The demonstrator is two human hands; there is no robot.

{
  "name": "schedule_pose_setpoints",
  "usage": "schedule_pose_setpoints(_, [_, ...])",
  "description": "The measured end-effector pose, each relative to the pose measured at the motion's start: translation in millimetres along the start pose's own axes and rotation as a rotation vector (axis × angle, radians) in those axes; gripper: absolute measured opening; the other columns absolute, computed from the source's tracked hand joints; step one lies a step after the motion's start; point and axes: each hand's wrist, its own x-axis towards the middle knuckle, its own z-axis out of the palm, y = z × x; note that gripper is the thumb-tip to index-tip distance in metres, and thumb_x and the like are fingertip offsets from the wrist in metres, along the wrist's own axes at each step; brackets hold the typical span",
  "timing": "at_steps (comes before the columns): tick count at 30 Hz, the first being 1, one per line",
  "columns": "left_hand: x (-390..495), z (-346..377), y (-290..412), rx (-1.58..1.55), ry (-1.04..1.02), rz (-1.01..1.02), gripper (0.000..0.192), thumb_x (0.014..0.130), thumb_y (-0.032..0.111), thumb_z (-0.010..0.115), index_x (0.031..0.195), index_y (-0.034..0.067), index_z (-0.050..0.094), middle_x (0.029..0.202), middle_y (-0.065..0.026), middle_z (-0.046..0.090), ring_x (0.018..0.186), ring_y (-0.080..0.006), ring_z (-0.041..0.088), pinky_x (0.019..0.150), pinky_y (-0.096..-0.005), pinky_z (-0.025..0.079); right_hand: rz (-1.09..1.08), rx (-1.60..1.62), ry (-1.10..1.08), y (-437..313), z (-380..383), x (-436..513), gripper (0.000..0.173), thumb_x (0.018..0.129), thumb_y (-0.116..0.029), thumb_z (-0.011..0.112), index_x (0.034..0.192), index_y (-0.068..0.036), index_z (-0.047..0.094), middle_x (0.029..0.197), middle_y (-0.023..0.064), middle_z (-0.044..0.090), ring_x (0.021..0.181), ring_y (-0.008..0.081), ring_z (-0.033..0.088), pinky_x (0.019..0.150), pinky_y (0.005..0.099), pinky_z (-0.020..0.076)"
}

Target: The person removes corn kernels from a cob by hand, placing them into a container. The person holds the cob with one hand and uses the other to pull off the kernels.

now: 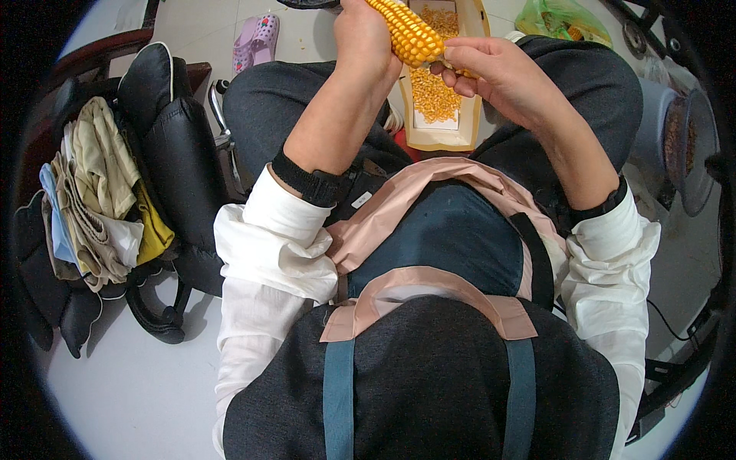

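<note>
My left hand (366, 35) is wrapped around a cob of dried yellow corn (409, 35), which slants down to the right. At the cob's lower end, the thumb and fingers of my right hand (467, 62) touch its tip; whether they also hold loose kernels is hard to see. Below both hands, between my knees, stands a cream plastic tray (443, 140) with a white liner. Loose corn kernels (434, 103) are spread over the liner. Part of the tray is hidden behind the cob and my right hand.
Lilac slippers (263, 43) lie on the tiled floor. A green plastic bag (560, 20) is at the upper right. A black chair (184, 172) with folded clothes (103, 167) stands at the left, and a grey container with a round transparent lid (698, 149) at the right.
</note>
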Motion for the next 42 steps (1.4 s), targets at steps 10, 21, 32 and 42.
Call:
schedule_pose_setpoints(10, [1.5, -3.8, -6.2, 0.02, -0.024, 0.059, 0.031, 0.095, 0.035, 0.031, 0.101, 0.011, 0.05, 0.084, -0.003, 0.053, 0.075, -0.0159, 0.055, 0.065, -0.0295, 0.047, -0.117, -0.526, 0.038, 0.8, 0.2, -0.3, 0.027, 0.09, -0.021, 0.046, 0.098, 0.002, 0.058, 0.073, 0.0021, 0.055, 0.063, 0.0048, 0.048, 0.059, 0.0166, 0.0404])
schedule_pose_setpoints(21, [-3.9, -1.1, -3.2, 0.096, -0.012, 0.044, 0.034, 0.096, 0.037, 0.028, 0.1, 0.01, 0.048, 0.083, -0.0037, 0.052, 0.074, -0.0163, 0.054, 0.064, -0.0298, 0.047, 0.059, -0.138, -0.014, 4.6, -6.1, 6.7, 0.022, 0.088, -0.016, 0.043, 0.092, 0.002, 0.056, 0.078, 0.0024, 0.054, 0.067, 0.0054, 0.048, 0.062, 0.0164, 0.0407])
schedule_pose_setpoints(32, [-8.0, 4.3, -3.9, 0.11, 0.049, 0.068, 0.041, 0.095, 0.045, 0.028, 0.102, 0.008, 0.046, 0.08, -0.0053, 0.052, 0.07, -0.0182, 0.054, 0.06, -0.0302, 0.047, 0.047, -0.096, 0.008, 9.4, 5.4, 7.1, 0.019, 0.084, -0.015, 0.05, 0.091, 0.002, 0.055, 0.077, 0.0033, 0.052, 0.064, 0.0066, 0.044, 0.061, 0.0173, 0.0374])
schedule_pose_setpoints(42, [-5.1, 7.2, -6.4, 0.222, 0.02, 0.16, 0.045, 0.095, 0.047, 0.028, 0.094, 0.006, 0.046, 0.07, -0.0063, 0.05, 0.061, -0.0172, 0.053, 0.054, -0.029, 0.045, 0.086, -0.119, 0.053, 16.3, 5.7, 15.0, 0.016, 0.085, -0.014, 0.046, 0.086, 0.001, 0.053, 0.072, 0.0027, 0.05, 0.061, 0.0071, 0.042, 0.059, 0.0175, 0.0364])
